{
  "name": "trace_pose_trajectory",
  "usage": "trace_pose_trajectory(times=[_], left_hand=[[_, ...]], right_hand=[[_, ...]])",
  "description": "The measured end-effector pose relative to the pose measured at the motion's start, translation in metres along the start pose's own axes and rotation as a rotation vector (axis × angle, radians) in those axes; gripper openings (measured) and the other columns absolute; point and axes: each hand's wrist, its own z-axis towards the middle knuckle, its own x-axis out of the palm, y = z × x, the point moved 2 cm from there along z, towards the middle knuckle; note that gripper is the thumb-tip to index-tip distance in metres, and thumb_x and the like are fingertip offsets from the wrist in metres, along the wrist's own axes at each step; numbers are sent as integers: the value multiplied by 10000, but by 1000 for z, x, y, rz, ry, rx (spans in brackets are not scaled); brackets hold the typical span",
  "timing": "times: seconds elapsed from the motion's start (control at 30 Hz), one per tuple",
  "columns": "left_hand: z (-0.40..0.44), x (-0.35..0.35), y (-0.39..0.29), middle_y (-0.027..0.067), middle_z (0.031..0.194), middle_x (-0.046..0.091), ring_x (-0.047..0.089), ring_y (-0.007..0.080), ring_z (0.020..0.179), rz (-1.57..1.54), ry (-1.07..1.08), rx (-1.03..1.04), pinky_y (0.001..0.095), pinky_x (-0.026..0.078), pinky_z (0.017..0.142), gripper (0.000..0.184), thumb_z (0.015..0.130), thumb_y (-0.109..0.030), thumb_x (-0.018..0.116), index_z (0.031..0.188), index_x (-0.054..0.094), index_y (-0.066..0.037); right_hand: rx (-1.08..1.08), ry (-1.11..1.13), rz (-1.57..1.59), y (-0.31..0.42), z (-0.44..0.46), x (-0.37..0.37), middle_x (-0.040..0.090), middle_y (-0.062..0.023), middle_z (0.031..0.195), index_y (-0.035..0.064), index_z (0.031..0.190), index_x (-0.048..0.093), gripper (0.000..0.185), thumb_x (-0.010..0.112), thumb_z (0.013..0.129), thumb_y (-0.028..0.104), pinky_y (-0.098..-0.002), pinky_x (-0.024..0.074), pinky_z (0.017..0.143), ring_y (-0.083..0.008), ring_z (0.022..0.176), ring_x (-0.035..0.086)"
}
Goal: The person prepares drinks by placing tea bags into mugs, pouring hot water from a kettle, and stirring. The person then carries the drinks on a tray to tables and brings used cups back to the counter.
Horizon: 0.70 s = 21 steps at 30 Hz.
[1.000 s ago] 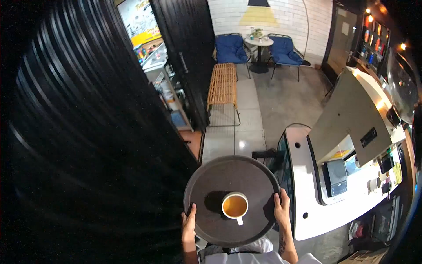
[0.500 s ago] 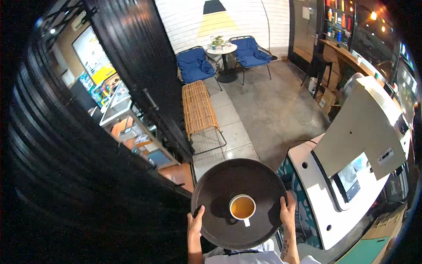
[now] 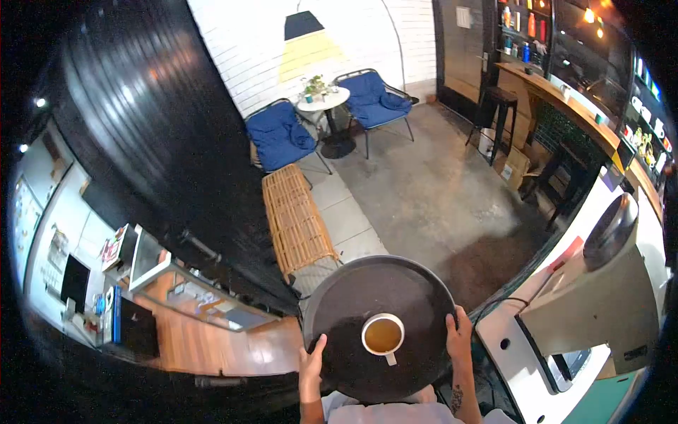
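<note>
A round dark serving tray (image 3: 417,293) is held out level in front of my body. My left hand (image 3: 311,359) grips its left rim, thumb on top and fingers mostly hidden beneath. On the right rim, my right hand (image 3: 459,335) holds on in the same way. Near the tray's middle stands a white cup (image 3: 383,335) filled with an amber-brown drink, its handle pointing toward me. Neither hand touches the cup.
Ahead on the left is a rattan bench (image 3: 295,219). Beyond it, two blue-cushioned chairs (image 3: 281,136) flank a small round table (image 3: 323,100) with a plant. A white counter (image 3: 508,353) stands close on my right; a dark corrugated wall (image 3: 134,92) rises at left.
I have moved forward, so the bench and chairs are nearer and the counter on the right has slid back. The tray and cup stay in both hands.
</note>
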Motion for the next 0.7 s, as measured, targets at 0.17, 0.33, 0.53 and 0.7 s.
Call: trace_pose_trajectory(times=[0.17,0.33,0.53,0.7], left_hand=[[89,40,-67,260,1389,439,511,338,1204,-120,69,143,405,411,1017,978,758,-488,794,1370,352,132],[168,89,-152,249,1358,474,513,328,1205,58,79,172,409,412,1000,898,772,-491,783,1329,426,115],[252,159,-262,239,1366,479,481,346,1243,167,248,230,435,391,1023,874,801,-483,758,1351,413,103],[335,219,-321,260,1334,496,495,351,1220,215,248,132,451,413,1006,883,800,-501,751,1323,404,120]], right_hand=[[33,-75,86,22,75,39,630,-114,921,-39,1112,567,202,512,952,71,-307,445,823,-171,894,573],[-23,-210,177,27,155,75,499,-4,771,-49,1044,564,210,540,979,149,-261,385,665,-88,726,434],[46,-321,95,20,258,105,611,-63,876,-41,1068,577,173,514,963,81,-294,430,773,-136,843,534],[70,-372,142,18,353,134,546,-1,825,-23,1075,569,190,537,977,137,-253,410,702,-89,765,477]])
